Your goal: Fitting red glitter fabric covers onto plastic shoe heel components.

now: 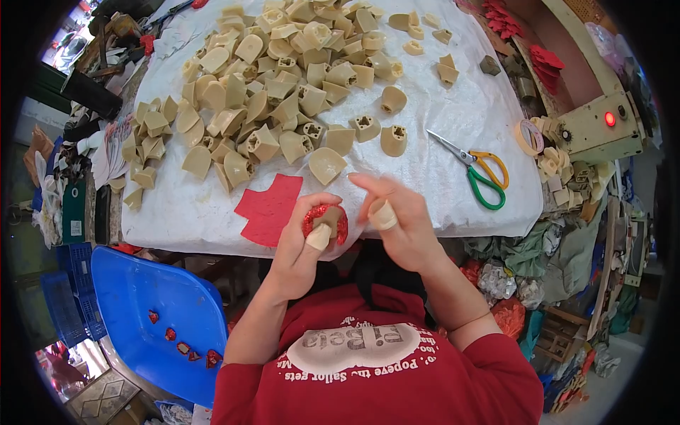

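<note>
My left hand [287,265] is closed around a beige plastic shoe heel [329,221] with red glittery material around its edge. A pale finger cot [319,237] covers the left thumb, which presses on the heel's face. Just to the right is my right hand [411,237], its index finger stretched out and its thumb apart, with nothing visible in it. That thumb also wears a pale finger cot [383,215]. Flat red material pieces [273,209] lie left of the hands. Beyond them spreads a large pile of bare beige heels [283,106].
Scissors [471,166] with green and yellow handles lie right on the white-covered table [453,106]. A tape roll [528,137] and a box with a lit red lamp [602,127] stand farther right. Lower left, a blue chair-like tub [134,283] holds several red-covered heels [184,348].
</note>
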{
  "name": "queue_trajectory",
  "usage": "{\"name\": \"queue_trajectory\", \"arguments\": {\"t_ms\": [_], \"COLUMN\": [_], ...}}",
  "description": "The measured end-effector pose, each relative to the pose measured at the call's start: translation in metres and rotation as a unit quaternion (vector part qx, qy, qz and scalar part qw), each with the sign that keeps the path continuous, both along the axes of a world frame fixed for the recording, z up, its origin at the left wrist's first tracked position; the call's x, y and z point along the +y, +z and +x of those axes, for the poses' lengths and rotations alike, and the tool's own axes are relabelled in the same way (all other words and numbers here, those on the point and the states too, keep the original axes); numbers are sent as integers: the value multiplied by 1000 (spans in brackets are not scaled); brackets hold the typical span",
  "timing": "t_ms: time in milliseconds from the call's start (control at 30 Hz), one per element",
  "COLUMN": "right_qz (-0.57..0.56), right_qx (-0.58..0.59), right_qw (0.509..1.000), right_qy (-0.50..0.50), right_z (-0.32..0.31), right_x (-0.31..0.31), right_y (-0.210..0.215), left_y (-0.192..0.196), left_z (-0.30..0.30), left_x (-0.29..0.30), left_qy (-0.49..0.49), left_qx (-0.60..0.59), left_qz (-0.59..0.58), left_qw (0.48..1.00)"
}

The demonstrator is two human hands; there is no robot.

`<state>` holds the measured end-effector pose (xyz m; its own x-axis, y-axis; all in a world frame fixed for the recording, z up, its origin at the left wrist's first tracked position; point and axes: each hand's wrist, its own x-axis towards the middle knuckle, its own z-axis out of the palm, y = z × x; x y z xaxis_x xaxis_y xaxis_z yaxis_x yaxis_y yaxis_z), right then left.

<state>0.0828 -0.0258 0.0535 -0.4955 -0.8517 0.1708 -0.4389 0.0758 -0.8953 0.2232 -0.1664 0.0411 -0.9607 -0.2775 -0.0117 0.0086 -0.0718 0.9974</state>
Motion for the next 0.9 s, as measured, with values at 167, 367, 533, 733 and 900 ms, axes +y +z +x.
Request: {"name": "queue_trajectory", "arguments": {"t_ms": [167, 367, 533, 733, 900], "right_qz": [-161, -149, -119, -212, -217], "right_qx": [-233, -237, -203, -418, -411], "right_qw": [953, 926, 958, 865, 873], "right_qy": [110, 255, 164, 179, 152], "right_z": [-3, -4, 9, 17, 31], "right_x": [-28, -22, -24, -24, -31], "right_y": [-8, -5, -11, -29, -30], "left_y": [3, 6, -2, 4, 4], "left_z": [1, 8, 4, -6, -8], "left_x": [12, 15, 23, 32, 37], "left_qy": [-62, -92, -43, -9, 142], "left_qx": [22, -8, -59, -8, 10], "left_qz": [88, 179, 211, 179, 199], "left_qw": [994, 980, 975, 984, 970]}}
